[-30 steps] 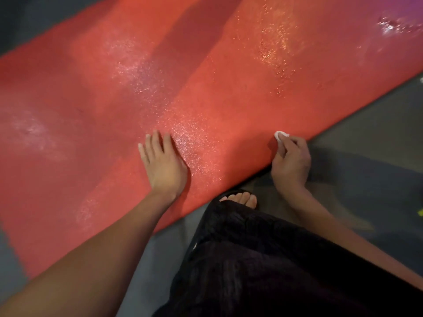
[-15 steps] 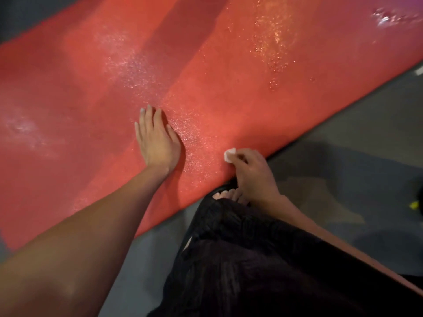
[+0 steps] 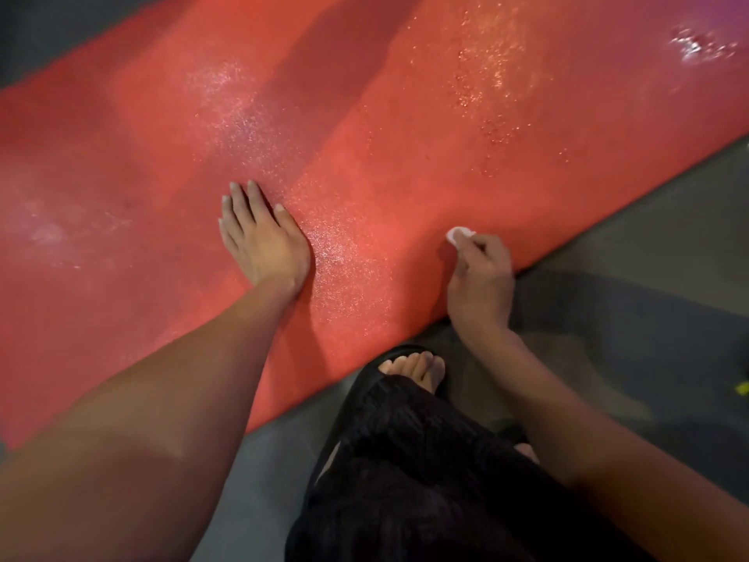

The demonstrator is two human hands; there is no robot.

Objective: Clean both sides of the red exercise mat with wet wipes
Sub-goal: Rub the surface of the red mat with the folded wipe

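Pinching wet wipe [image 3: 459,234] at right-hand fingers [image 3: 472,247], on red mat [image 3: 364,115].

Both forearms [image 3: 194,383] are bare, with no sleeves showing. The person wears a black ribbed garment [image 3: 413,472] over the legs and a black open-toed slide sandal [image 3: 401,358], toes showing.

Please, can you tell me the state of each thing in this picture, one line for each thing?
Red foam exercise mat: unrolled flat on the floor, glistening wet in patches.
Small white wet wipe: wadded, pinched on the mat near its edge.
Left hand: flat, pressing the mat.
Right hand: gripping the wipe.
Black slide sandal: worn, beside the mat.
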